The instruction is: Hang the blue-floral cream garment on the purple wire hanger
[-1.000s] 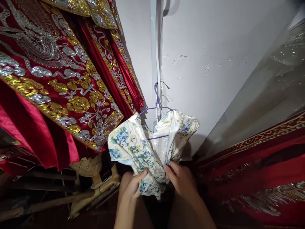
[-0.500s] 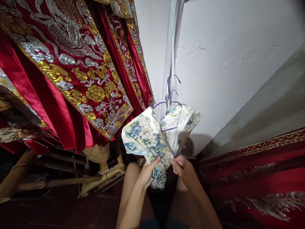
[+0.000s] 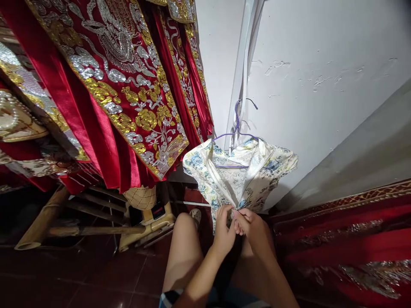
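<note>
A short-sleeved floral shirt (image 3: pixel 266 175), white with blue and yellow flowers, hangs on a purple hanger (image 3: pixel 236 124) against the wall. Its front forms a V-shaped opening, with the hanger's lower bar visible inside. At the bottom of the V, my left hand (image 3: pixel 224 229) pinches the front edge of the shirt. My right hand (image 3: pixel 248 222) grips the opposite edge right beside it, so the two hands meet. The fingertips cover whatever fastening may lie between them.
Red costumes with gold and silver sequins (image 3: pixel 147 119) hang at the left. Below them are a woven basket (image 3: pixel 141 197) and a bamboo frame (image 3: pixel 96 231). A white wall (image 3: pixel 305 64) stands ahead, and red sequined fabric (image 3: pixel 346 239) lies along the right.
My left hand has moved from the shirt's left panel to the centre, meeting my right hand. The shirt front has spread out evenly, and the view has shifted slightly left.
</note>
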The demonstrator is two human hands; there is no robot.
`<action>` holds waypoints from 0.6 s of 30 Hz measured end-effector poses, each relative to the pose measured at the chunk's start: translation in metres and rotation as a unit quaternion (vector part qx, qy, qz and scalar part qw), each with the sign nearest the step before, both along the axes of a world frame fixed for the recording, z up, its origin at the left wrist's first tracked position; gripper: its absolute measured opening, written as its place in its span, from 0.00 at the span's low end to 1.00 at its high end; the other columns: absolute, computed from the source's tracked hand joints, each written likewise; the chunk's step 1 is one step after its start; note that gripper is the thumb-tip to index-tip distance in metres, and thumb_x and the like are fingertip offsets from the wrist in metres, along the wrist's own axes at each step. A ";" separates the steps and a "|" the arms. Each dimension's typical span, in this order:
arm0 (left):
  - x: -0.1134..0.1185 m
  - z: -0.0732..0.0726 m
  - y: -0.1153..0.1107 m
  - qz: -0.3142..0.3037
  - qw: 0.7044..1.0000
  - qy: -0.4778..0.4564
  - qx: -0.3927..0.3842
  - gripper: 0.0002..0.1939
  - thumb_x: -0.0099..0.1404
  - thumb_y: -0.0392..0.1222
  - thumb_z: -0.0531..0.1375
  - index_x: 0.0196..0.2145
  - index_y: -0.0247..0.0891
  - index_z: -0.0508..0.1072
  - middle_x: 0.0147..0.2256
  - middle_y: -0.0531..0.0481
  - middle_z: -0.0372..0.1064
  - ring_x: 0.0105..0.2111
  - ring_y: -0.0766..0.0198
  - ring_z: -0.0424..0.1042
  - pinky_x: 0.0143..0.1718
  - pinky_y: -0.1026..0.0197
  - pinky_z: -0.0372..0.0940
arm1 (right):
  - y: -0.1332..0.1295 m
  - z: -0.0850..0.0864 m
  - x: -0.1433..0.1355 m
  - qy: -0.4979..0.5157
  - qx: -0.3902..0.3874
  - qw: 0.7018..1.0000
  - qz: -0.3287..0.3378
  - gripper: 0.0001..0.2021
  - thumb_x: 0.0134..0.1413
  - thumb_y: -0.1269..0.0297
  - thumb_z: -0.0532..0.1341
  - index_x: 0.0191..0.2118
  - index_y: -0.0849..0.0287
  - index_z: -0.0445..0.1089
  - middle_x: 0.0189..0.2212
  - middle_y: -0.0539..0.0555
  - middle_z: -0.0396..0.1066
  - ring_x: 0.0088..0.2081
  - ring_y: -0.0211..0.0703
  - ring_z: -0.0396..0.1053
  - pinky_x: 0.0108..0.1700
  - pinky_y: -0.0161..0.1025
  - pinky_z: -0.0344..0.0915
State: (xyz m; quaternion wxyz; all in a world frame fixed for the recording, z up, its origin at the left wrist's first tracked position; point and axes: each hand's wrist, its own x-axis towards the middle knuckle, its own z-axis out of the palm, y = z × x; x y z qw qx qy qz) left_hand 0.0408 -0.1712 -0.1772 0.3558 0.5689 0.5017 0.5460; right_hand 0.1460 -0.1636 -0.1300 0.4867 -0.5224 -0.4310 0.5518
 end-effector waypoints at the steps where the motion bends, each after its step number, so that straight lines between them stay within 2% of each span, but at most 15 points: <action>1: 0.002 0.001 0.003 -0.002 1.000 0.008 0.010 0.09 0.69 0.42 0.58 0.46 0.44 0.72 0.45 0.42 0.72 0.49 0.50 0.69 0.53 0.49 0.60 | 0.000 0.000 0.000 0.008 0.003 1.000 -0.015 0.22 0.42 0.45 0.72 0.21 0.59 0.69 0.14 0.50 0.67 0.17 0.37 0.62 0.21 0.35 0.58; 3: 0.003 0.003 0.009 0.009 0.998 0.045 0.036 0.05 0.70 0.40 0.56 0.40 0.41 0.72 0.39 0.45 0.72 0.43 0.53 0.70 0.48 0.51 0.61 | 0.000 0.001 0.001 0.037 0.003 0.998 -0.040 0.22 0.38 0.45 0.74 0.20 0.60 0.71 0.14 0.50 0.66 0.17 0.36 0.61 0.20 0.34 0.57; 5: 0.003 0.003 0.014 0.013 0.993 0.093 0.067 0.05 0.71 0.38 0.55 0.37 0.40 0.71 0.37 0.47 0.72 0.41 0.55 0.70 0.47 0.53 0.59 | 0.003 0.004 0.004 0.084 -0.005 0.995 -0.062 0.20 0.35 0.48 0.75 0.21 0.60 0.72 0.14 0.49 0.66 0.17 0.34 0.59 0.20 0.33 0.55; 8: 0.003 0.001 0.014 0.012 0.986 0.141 0.089 0.05 0.71 0.36 0.54 0.38 0.39 0.70 0.37 0.47 0.73 0.41 0.56 0.70 0.47 0.54 0.59 | 0.017 0.020 0.008 0.151 -0.012 0.984 -0.094 0.17 0.32 0.53 0.76 0.21 0.60 0.74 0.13 0.46 0.62 0.16 0.30 0.55 0.19 0.32 0.52; 11: 0.000 -0.007 0.013 0.016 0.983 0.156 0.093 0.05 0.71 0.35 0.54 0.38 0.39 0.69 0.37 0.48 0.72 0.41 0.57 0.70 0.46 0.55 0.59 | 0.040 0.052 0.007 0.174 0.013 0.980 -0.100 0.14 0.31 0.58 0.76 0.20 0.61 0.73 0.12 0.45 0.59 0.16 0.29 0.53 0.17 0.31 0.49; 15: -0.011 -0.016 0.021 0.046 0.983 0.156 0.087 0.05 0.72 0.37 0.54 0.38 0.39 0.69 0.37 0.47 0.73 0.41 0.56 0.70 0.46 0.55 0.59 | 0.071 0.109 -0.001 0.209 0.064 0.974 -0.054 0.10 0.37 0.63 0.74 0.22 0.61 0.73 0.12 0.43 0.56 0.16 0.28 0.52 0.17 0.30 0.51; 18: -0.021 -0.021 0.028 0.048 0.983 0.160 0.079 0.06 0.71 0.38 0.54 0.37 0.39 0.70 0.36 0.46 0.73 0.40 0.55 0.70 0.46 0.54 0.59 | 0.083 0.141 -0.009 0.246 0.086 0.965 -0.040 0.09 0.39 0.65 0.73 0.25 0.63 0.74 0.12 0.41 0.53 0.16 0.27 0.49 0.17 0.29 0.49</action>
